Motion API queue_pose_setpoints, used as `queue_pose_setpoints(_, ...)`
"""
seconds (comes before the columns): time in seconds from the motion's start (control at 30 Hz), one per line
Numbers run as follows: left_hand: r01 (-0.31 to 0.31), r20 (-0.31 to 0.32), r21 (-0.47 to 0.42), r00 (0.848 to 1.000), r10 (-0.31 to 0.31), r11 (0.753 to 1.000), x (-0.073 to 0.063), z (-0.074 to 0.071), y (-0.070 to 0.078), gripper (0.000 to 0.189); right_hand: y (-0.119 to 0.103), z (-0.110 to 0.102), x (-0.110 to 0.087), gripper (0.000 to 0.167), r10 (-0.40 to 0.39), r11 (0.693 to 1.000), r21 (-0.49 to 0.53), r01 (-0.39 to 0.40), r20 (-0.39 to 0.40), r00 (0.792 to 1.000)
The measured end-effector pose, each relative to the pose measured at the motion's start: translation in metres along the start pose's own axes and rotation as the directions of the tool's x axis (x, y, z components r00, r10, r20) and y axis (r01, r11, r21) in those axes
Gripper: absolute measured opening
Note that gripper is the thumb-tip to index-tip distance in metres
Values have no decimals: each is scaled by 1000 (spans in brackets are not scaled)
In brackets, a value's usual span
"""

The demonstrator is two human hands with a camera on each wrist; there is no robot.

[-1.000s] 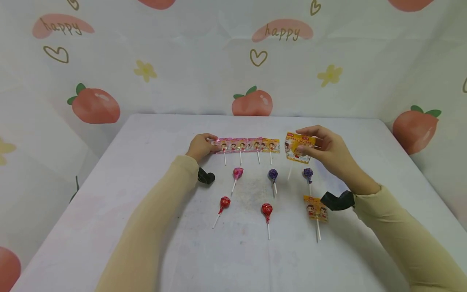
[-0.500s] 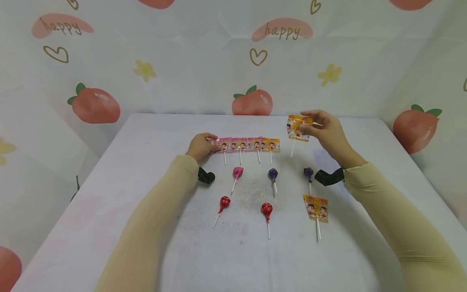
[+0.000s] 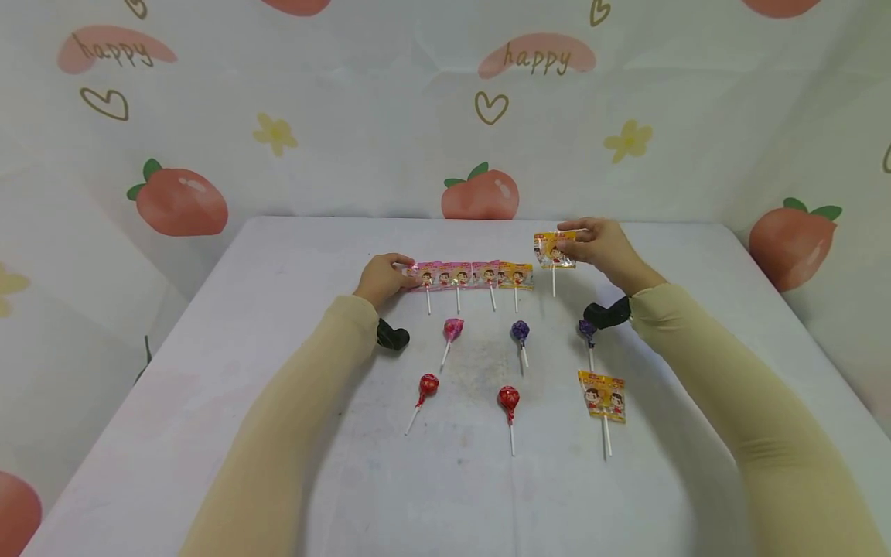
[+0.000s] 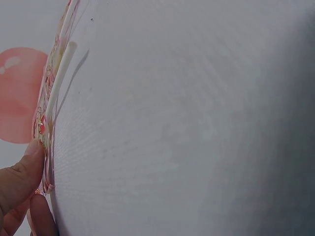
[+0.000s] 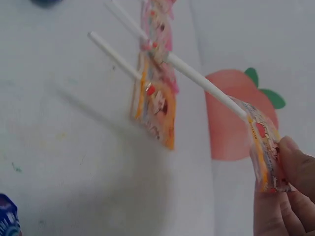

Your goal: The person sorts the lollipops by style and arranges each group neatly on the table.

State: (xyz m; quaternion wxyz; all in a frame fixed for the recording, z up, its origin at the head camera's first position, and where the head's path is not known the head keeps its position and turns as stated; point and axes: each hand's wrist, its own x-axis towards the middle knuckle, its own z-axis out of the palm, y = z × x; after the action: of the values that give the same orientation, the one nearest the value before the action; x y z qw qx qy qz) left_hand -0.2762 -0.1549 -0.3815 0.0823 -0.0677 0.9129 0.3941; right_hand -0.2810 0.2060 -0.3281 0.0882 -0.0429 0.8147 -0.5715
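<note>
At the back right, my right hand (image 3: 600, 246) pinches a lollipop in a yellow wrapper (image 3: 554, 249) by the wrapper's right edge, stick hanging down. The right wrist view has this yellow lollipop (image 5: 268, 152) raised above the table. To its left lies a row of wrapped lollipops, several pink ones (image 3: 455, 276) and a yellow one (image 3: 517, 276) at the right end, sticks toward me. My left hand (image 3: 384, 278) pinches the left end of the row. In the left wrist view, thumb and fingers grip the edge of the pink wrapper (image 4: 47, 93).
In front of the row lie a pink lollipop (image 3: 453, 330) and two purple ones (image 3: 520, 332), one partly behind the right wrist's black strap (image 3: 608, 313). Nearer me are two red lollipops (image 3: 509, 398) and another yellow-wrapped one (image 3: 602, 397). A printed cloth backdrop (image 3: 376, 116) stands behind the table.
My right hand has lifted the yellow lollipop up and back, then brought it left and slightly down toward the row's right end. The left hand has stayed in place.
</note>
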Motion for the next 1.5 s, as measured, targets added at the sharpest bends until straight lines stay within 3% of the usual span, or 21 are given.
queue_pose_setpoints(0.17, -3, 5, -18, 1000, 3, 1000, 1, 0, -2, 46, 6, 2, 10, 50, 108, 994, -7, -108, 41, 993)
queue_pose_setpoints(0.57, 12, -1, 0, 1000, -12, 1000, 0, -1, 0, 45, 16, 5, 19, 45, 215, 970, -119, -210, 34, 976)
queue_pose_setpoints(1.07, 12, 7, -8, 1000, -12, 1000, 1, -1, 0, 46, 28, 7, 24, 45, 269, 952, -180, -246, 116, 956)
queue_pose_setpoints(1.5, 16, 7, -19, 1000, -16, 1000, 1, -1, 0, 47, 25, 9, 26, 39, 260, 896, -391, -209, 82, 962)
